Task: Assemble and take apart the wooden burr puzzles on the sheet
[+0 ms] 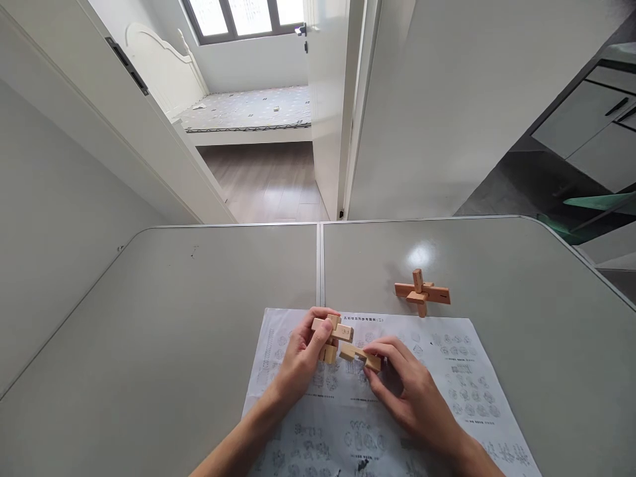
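Left hand (303, 354) grips joined blocks (330, 334), right hand (410, 387) pinches bar (360, 356); wooden cross (422, 292) lies beyond.

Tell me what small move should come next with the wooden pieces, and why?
Probably slide the loose wooden bar in the right hand leftward into the half-built wooden burr puzzle that the left hand holds. Its end points at the cluster, almost touching, above the diagram sheet.

wooden cluster (332, 333): partly hidden by left hand (299, 361) | sheet (447, 374): print unreadable
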`<state>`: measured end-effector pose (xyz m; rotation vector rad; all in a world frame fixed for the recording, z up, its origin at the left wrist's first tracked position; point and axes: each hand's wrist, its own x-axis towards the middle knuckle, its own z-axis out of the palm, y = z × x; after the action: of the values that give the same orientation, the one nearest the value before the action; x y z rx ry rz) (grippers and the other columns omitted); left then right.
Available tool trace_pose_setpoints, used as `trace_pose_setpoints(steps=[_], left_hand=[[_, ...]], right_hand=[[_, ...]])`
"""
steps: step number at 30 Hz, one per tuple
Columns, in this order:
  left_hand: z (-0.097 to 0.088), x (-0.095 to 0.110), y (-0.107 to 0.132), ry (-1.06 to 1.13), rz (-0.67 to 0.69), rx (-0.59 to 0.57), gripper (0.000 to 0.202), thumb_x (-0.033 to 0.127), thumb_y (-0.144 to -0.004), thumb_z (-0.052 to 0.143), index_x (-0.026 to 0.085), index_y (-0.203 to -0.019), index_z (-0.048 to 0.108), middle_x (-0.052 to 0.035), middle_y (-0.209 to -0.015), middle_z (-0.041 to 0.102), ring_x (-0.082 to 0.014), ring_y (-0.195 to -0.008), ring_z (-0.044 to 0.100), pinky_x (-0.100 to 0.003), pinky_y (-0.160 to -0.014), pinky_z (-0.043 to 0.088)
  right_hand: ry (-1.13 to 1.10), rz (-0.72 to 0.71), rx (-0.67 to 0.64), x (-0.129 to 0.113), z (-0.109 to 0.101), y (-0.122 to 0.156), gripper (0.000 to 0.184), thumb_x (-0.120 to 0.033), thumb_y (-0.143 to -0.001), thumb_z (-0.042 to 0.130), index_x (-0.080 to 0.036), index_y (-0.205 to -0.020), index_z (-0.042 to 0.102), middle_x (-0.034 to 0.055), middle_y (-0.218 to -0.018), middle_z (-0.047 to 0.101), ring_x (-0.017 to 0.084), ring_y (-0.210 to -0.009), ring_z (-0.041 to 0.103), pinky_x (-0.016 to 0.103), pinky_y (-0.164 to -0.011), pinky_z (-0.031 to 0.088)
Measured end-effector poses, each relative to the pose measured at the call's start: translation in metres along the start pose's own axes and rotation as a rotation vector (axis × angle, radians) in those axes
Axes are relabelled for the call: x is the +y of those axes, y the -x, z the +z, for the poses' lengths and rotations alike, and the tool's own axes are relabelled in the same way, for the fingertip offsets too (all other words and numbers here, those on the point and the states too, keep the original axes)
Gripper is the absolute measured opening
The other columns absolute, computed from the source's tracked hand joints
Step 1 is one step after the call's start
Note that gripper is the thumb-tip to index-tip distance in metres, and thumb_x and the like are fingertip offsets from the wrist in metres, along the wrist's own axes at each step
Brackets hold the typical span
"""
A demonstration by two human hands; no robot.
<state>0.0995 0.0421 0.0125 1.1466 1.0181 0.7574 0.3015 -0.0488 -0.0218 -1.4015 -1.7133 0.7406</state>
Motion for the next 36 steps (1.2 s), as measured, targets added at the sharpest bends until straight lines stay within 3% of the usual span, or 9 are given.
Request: trace_pose_setpoints(steps=[10, 23, 31, 36], left_hand=[[0.001, 0.000, 0.001, 0.038, 0.005, -0.005, 0.033, 0.058, -0.104, 0.058, 0.026, -0.112, 0.065, 0.0016, -0.080, 0.061, -0.0168, -0.072, 0.058, -0.025, -0.067, 0.047], [0.004, 0.000, 0.002, -0.056, 0.035, -0.010, 0.041, 0.062, -0.101, 0.057, 0.023, -0.112, 0.067, 0.0016, -0.077, 0.062, -0.0150, -0.066, 0.056, -0.024, -0.063, 0.047], [0.010, -0.003, 0.008, -0.258, 0.192, -0.108, 0.039, 0.053, -0.108, 0.049, 0.020, -0.119, 0.066, -0.0010, -0.087, 0.063, -0.0144, -0.069, 0.059, -0.024, -0.064, 0.049], [0.013, -0.004, 0.012, -0.471, 0.345, -0.120, 0.024, 0.036, -0.106, 0.053, 0.021, -0.115, 0.069, -0.0034, -0.094, 0.075, -0.0173, -0.083, 0.069, -0.029, -0.084, 0.055]], right_hand=[[-0.027, -0.004, 0.003, -0.003, -0.002, -0.002, 0.021, -0.016, -0.106, 0.057, -0.029, -0.122, 0.058, 0.0060, -0.111, 0.067, 0.023, -0.097, 0.069, 0.034, -0.082, 0.060], [0.003, 0.002, -0.036, 0.002, 0.002, -0.001, 0.019, -0.016, -0.106, 0.057, -0.028, -0.121, 0.058, 0.0075, -0.113, 0.066, 0.025, -0.100, 0.066, 0.037, -0.085, 0.058], [-0.033, 0.000, -0.001, 0.002, -0.003, 0.002, 0.019, -0.029, -0.108, 0.061, -0.029, -0.126, 0.060, 0.0096, -0.121, 0.064, 0.029, -0.113, 0.061, 0.042, -0.094, 0.055], [-0.120, -0.017, -0.047, 0.001, -0.006, 0.001, 0.012, -0.031, -0.111, 0.052, -0.028, -0.117, 0.063, 0.0087, -0.113, 0.066, 0.029, -0.107, 0.060, 0.041, -0.089, 0.054]])
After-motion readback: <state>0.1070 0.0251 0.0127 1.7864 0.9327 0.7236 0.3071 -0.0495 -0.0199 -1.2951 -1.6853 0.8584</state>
